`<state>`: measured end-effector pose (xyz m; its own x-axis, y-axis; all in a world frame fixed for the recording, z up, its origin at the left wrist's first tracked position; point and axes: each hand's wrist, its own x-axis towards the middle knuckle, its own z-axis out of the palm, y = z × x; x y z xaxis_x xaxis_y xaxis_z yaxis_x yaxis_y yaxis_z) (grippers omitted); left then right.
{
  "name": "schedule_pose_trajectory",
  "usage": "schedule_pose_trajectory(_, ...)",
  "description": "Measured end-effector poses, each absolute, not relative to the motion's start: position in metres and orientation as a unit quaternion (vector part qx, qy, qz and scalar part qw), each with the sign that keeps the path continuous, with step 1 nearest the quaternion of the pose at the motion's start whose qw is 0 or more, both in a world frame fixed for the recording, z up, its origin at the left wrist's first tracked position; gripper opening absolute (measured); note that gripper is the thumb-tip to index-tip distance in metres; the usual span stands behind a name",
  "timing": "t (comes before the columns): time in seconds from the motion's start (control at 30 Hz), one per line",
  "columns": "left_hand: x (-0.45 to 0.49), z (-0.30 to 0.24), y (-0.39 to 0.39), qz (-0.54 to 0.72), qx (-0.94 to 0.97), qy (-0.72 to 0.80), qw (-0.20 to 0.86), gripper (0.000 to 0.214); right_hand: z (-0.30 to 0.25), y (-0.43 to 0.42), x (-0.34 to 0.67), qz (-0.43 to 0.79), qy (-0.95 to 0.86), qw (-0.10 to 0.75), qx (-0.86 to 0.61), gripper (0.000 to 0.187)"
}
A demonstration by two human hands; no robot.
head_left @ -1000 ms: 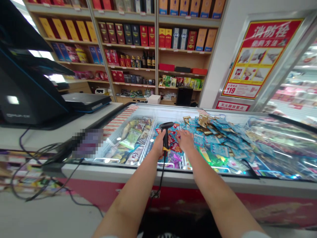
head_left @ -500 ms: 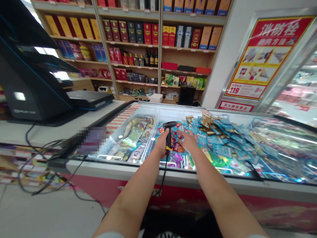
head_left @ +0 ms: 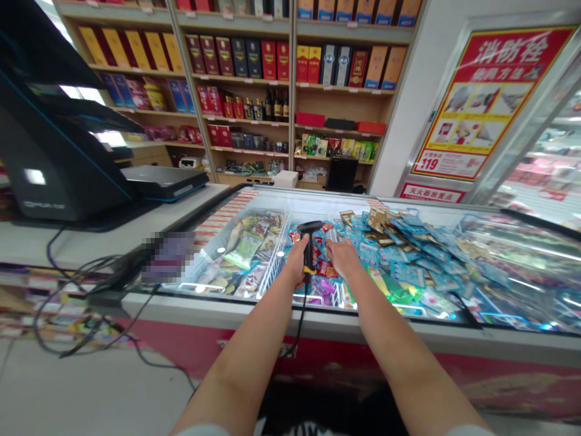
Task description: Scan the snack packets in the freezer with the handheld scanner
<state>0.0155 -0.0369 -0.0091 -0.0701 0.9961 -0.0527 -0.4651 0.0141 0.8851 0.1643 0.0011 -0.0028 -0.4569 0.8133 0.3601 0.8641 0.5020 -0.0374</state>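
My left hand (head_left: 296, 261) is wrapped round the handle of a black and yellow barcode scanner (head_left: 310, 227), its head up and its cable hanging toward me. Just right of it, my right hand (head_left: 344, 254) has its fingers curled together over small red and blue packets. Whether a packet is between the fingertips is hidden. A red packet (head_left: 327, 269) lies just below these fingers. Heaped to the right on the glass top is a pile of blue packets (head_left: 408, 254), with brown-gold packets (head_left: 379, 219) at its back.
The glass-topped chest freezer (head_left: 181, 298) holds bagged goods and a white wire divider (head_left: 273, 266). At left, a counter (head_left: 27, 245) carries a black scale (head_left: 166, 180) and loose black cables (head_left: 49, 327). Shelves of boxes stand behind.
The fingers of my right hand have drawn together and shifted slightly left. My left hand stays on the scanner, nearly unmoved.
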Motion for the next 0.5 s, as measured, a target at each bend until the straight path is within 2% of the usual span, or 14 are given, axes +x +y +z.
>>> schedule_pose_trajectory(0.23, 0.014, -0.010, -0.036, 0.618, 0.331, 0.384, 0.601, 0.052, -0.005, 0.003, 0.177, -0.014, -0.725, 0.379, -0.575, 0.034)
schedule_pose_trajectory(0.4, 0.013, -0.011, -0.035, 0.613, 0.341, 0.387, 0.599, 0.051, -0.007, 0.004, 0.181, 0.053, -0.645, 0.456, -0.611, 0.035)
schedule_pose_trajectory(0.5, 0.013, -0.011, -0.035, 0.614, 0.339, 0.381, 0.602, 0.050, -0.009, 0.006, 0.181, 0.070, -0.640, 0.475, -0.600, 0.034)
